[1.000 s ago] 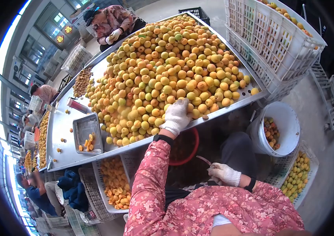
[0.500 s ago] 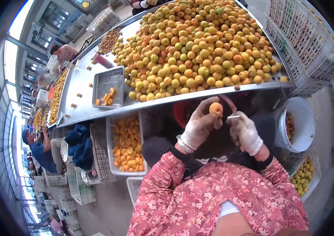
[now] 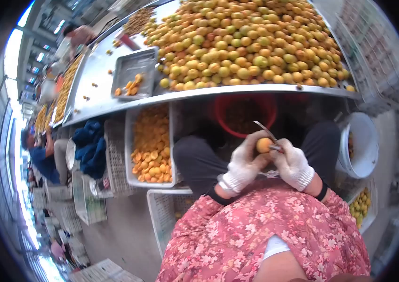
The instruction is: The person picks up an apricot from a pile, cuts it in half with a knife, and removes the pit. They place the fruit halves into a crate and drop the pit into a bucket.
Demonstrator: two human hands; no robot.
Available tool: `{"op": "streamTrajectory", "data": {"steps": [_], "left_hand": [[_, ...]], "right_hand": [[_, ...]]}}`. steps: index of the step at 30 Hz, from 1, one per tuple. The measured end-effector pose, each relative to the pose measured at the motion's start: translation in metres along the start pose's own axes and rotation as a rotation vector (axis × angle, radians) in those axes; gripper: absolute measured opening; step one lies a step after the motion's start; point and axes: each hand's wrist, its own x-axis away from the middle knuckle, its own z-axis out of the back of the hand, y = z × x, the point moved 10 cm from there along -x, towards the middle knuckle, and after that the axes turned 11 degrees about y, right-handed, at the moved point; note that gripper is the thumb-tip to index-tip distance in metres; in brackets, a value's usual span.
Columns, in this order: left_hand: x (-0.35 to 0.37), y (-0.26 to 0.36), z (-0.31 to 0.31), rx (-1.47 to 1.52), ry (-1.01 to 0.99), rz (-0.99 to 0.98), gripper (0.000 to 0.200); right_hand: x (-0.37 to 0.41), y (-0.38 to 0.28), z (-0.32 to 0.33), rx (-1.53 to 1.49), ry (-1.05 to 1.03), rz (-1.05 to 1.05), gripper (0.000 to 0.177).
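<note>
My left hand (image 3: 246, 162), in a white glove, is closed around an orange-yellow apricot (image 3: 263, 145) in front of my lap. My gloved right hand (image 3: 295, 164) grips a small knife (image 3: 264, 128) whose thin metal blade points up and to the left, right beside the fruit. The two hands almost touch. How far the blade meets the apricot is hard to see. Past the hands, a red basin (image 3: 272, 110) with dark contents sits under the table edge.
A big heap of apricots (image 3: 251, 51) covers the metal table (image 3: 86, 89). On it stands a tray (image 3: 136, 61) with some apricot halves. A crate of halves (image 3: 128, 155) is at my left; a white bucket (image 3: 366, 145) and stacked crates (image 3: 373, 51) are at my right.
Both hands have come down toward my lap and closer together, bringing the knife up against the apricot. The view has tilted lower, showing more of the red basin.
</note>
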Motion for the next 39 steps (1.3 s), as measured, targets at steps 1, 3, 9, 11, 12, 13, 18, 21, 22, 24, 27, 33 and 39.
{"op": "streamTrajectory", "data": {"steps": [1,3,9,11,12,13,18,21,22,24,27,33,39], "left_hand": [[0.002,0.001,0.002,-0.086,0.004,-0.039,0.044],[0.005,0.001,0.005,-0.162,0.022,-0.059,0.048],[0.022,0.012,0.017,-0.421,0.117,-0.303,0.054],[0.026,0.013,0.015,-0.450,0.110,-0.317,0.054],[0.026,0.014,0.017,-0.479,0.088,-0.296,0.054],[0.026,0.013,0.014,-0.501,0.057,-0.278,0.054],[0.021,0.004,0.020,-0.451,0.096,-0.311,0.051],[0.013,0.008,0.017,-0.196,0.049,-0.169,0.049],[0.011,-0.005,0.018,0.049,0.070,-0.032,0.050],[0.011,-0.007,0.016,0.255,0.071,0.078,0.051],[0.012,-0.012,0.011,0.490,0.053,0.211,0.055],[0.008,-0.006,0.011,0.516,0.090,0.156,0.055],[0.008,0.003,0.011,0.444,0.103,0.163,0.051]], "right_hand": [[0.003,0.003,-0.001,-0.059,0.000,-0.075,0.015],[0.005,0.009,-0.004,-0.008,-0.044,-0.123,0.014],[0.011,0.017,-0.017,0.073,-0.116,-0.116,0.015],[0.013,0.023,-0.025,0.071,-0.154,-0.126,0.016],[0.014,0.022,-0.025,0.069,-0.178,-0.143,0.017],[0.013,0.022,-0.027,0.027,-0.211,-0.233,0.021],[0.029,0.034,-0.044,-0.489,-0.288,-0.895,0.033],[0.042,0.019,-0.055,-1.087,-0.515,-0.929,0.039],[0.039,0.021,-0.050,-1.035,-0.428,-0.860,0.038],[0.029,0.021,-0.035,-0.767,-0.238,-0.686,0.030],[0.020,0.022,-0.018,-0.304,-0.123,-0.287,0.017],[0.021,0.007,-0.015,-0.038,-0.151,-0.120,0.017],[0.017,0.003,-0.015,0.001,-0.150,-0.050,0.020]]}}
